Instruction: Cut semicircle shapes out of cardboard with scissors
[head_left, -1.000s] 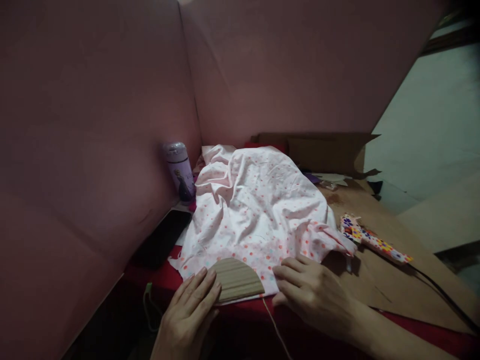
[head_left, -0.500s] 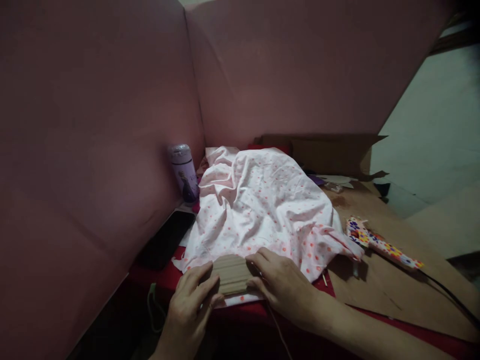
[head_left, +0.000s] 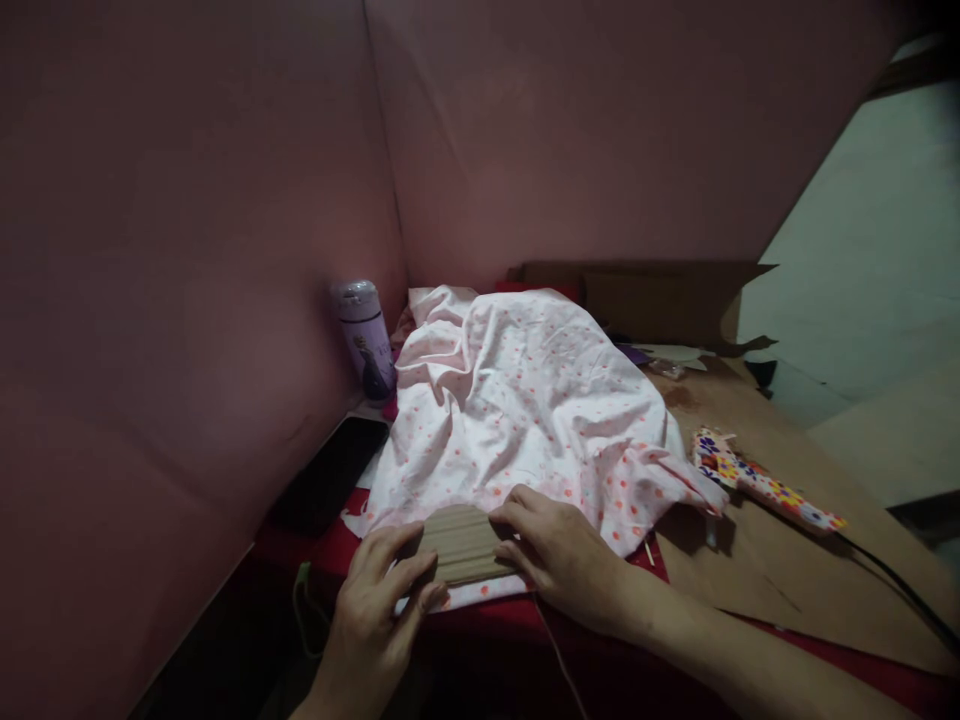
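A rounded piece of corrugated cardboard (head_left: 459,542) lies on the near edge of a white cloth with red dots (head_left: 517,410). My left hand (head_left: 379,610) rests on the cardboard's left side, fingers stretched flat over it. From the right, my right hand (head_left: 559,555) presses its fingertips on the cardboard's right edge and on the cloth, fingers slightly bent and apart. Neither hand lifts anything.
A purple bottle (head_left: 365,338) stands by the pink wall at the left, and a dark phone (head_left: 330,485) lies below it. A flower-patterned glue gun (head_left: 757,485) with a black cord lies on brown cardboard (head_left: 765,570) at the right. A thin string (head_left: 551,650) hangs near the front edge.
My right hand has slid left from the cloth beside the cardboard onto the cardboard's right edge. The left hand has stayed on its left side.
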